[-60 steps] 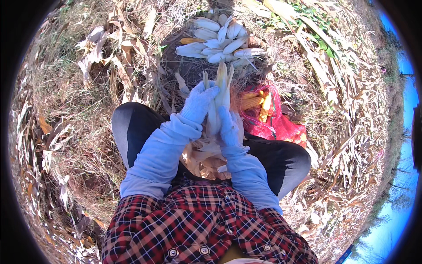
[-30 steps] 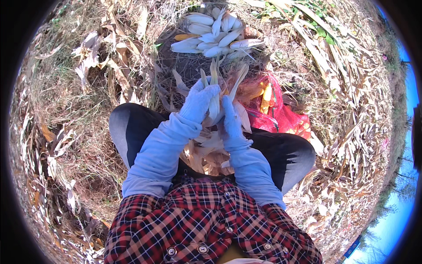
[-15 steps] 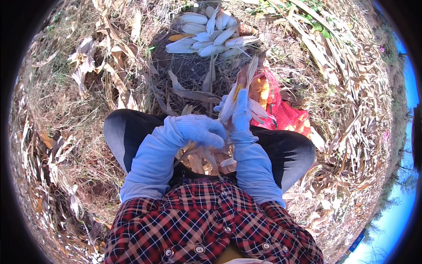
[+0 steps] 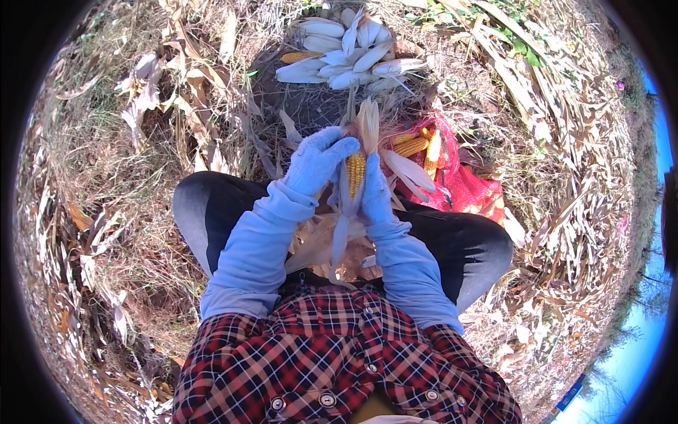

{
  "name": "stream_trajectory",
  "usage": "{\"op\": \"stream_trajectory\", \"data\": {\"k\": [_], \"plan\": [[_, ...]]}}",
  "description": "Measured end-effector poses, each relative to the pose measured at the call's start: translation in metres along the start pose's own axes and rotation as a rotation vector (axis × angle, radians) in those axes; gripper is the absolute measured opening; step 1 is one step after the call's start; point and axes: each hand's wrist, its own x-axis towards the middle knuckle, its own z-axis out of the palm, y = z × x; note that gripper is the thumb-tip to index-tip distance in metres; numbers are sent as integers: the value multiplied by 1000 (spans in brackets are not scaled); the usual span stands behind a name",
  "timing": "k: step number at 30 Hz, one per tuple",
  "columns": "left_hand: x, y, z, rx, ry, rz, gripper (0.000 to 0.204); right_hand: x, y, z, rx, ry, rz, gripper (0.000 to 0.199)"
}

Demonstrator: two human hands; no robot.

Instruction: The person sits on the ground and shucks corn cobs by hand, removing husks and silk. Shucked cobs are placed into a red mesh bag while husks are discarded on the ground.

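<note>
A partly husked ear of corn (image 4: 357, 173) stands between my gloved hands, its yellow kernels showing and pale husk leaves hanging down. My right hand (image 4: 376, 191) is wrapped around the ear from its right side. At the ear's upper left, my left hand (image 4: 321, 157) pinches the husk; its fingertips are partly hidden. Dry husk (image 4: 367, 127) still sticks up from the top end. Just right of my hands lies a red mesh bag (image 4: 474, 192) with several bare yellow cobs (image 4: 432, 152) at its mouth.
Beyond my hands is a pile of corn ears in white husks (image 4: 346, 56), with one bare yellow ear (image 4: 301, 56) at its left. Loose husks (image 4: 311, 251) lie between my crossed legs. Dry stalks (image 4: 508, 78) and straw cover the ground around.
My left hand has moved up and forward from near my lap to the ear's upper part. The ear now stands more upright, with more kernels exposed and a husk strip hanging toward me.
</note>
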Motion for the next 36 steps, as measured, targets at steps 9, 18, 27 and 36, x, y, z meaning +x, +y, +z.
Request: {"op": "stream_trajectory", "data": {"k": [9, 18, 27, 36], "plan": [[1, -11, 0, -362, -45, -147, 23, -7, -11, -4, 50, -83, 130, 66], [2, -18, 4, -511, -209, -22, 24, -12, -28, 8, -56, -13, 155, 49], [22, -39, -10, -255, 377, 13, 26, -21, -18, 24, -633, 149, -253, 59], [8, -32, 3, -591, 169, 13, 19, -8, 3, 12, 100, 143, -115, 52]]}}
